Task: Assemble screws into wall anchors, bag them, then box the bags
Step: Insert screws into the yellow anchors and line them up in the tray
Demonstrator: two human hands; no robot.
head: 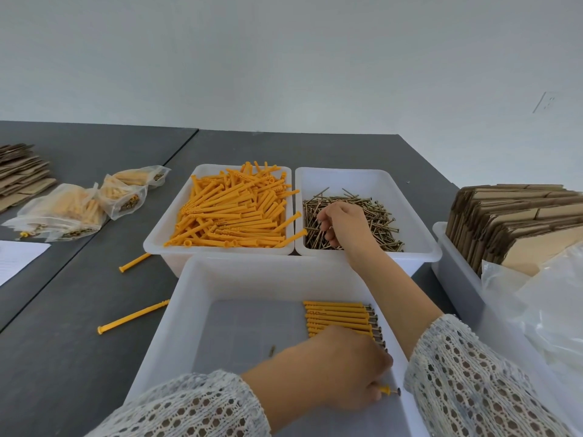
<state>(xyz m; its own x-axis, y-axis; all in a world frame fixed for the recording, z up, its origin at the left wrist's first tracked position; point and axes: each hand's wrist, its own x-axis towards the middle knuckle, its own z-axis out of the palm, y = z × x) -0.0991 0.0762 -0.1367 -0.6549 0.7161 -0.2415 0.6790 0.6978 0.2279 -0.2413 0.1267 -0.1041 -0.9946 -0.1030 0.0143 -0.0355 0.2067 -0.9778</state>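
Observation:
My left hand [344,367] is low in the near white bin [189,294] and grips an assembled yellow anchor with a screw [390,390] at the row's near end. A row of several assembled anchors [337,316] lies along the bin's right side, partly hidden under that hand. My right hand [342,225] reaches into the screw bin [362,178], fingers curled into the pile of brass screws [378,216]; whether it pinches a screw is hidden. The anchor bin [164,228] beside it holds many yellow anchors [233,212].
Two loose anchors [132,318] [134,262] lie on the dark table left of the bins. Filled bags [79,209] sit at the left, with flat cardboard [22,175] behind. A bin of folded cartons [517,222] and clear plastic bags [542,304] stand at the right.

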